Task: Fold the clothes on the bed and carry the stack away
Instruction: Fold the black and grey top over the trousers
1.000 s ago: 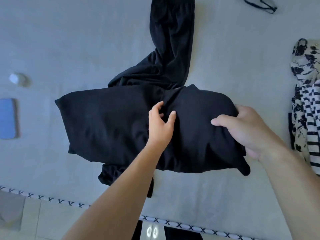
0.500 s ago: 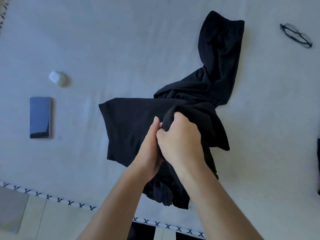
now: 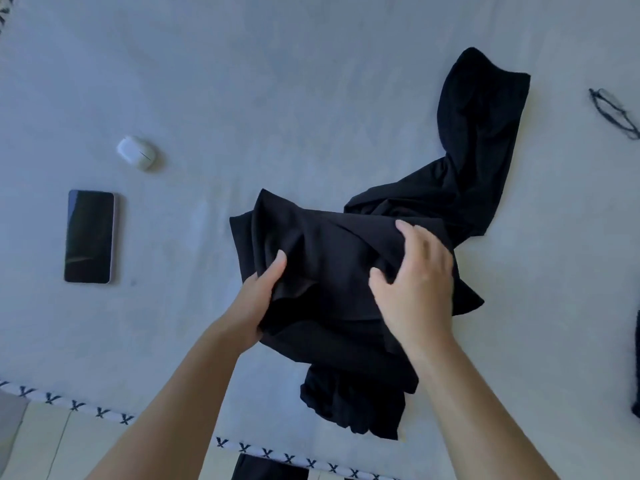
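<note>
A wide bed covered in a pale grey-blue sheet (image 3: pixel 277 81) fills nearly the whole view, its surface smooth with only faint creases. Along the near edge runs a white trim stitched with dark crosses (image 3: pixel 72 405), and below it a strip of pale tiled floor (image 3: pixel 52 445) shows at the lower left.

On the sheet lies a black, soft, partly folded garment (image 3: pixel 332 258), bunched in the middle of the bed near the front edge. One long section of it (image 3: pixel 481 140) trails away toward the far right, lying flat and twisted; another crumpled part (image 3: pixel 353 400) spills toward the trim.

The left hand (image 3: pixel 256 306) grips the garment's near left edge, thumb on top and the other fingers tucked beneath the cloth, out of sight. The right hand (image 3: pixel 415 278) lies over the right side of the bundle, fingers curled and pinching a fold of the fabric.

To the left, well apart from the garment, a dark rectangular smartphone (image 3: pixel 89 236) lies face up, and beyond it a small white rounded earbud case (image 3: pixel 136 152). A pair of thin dark-framed glasses (image 3: pixel 614 114) lies near the right edge, blurred and partly cut off. A dark strip of cloth (image 3: pixel 636 365) at the far right border is cut off too much to identify, as is a dark shape (image 3: pixel 270 467) below the trim at the bottom edge.
</note>
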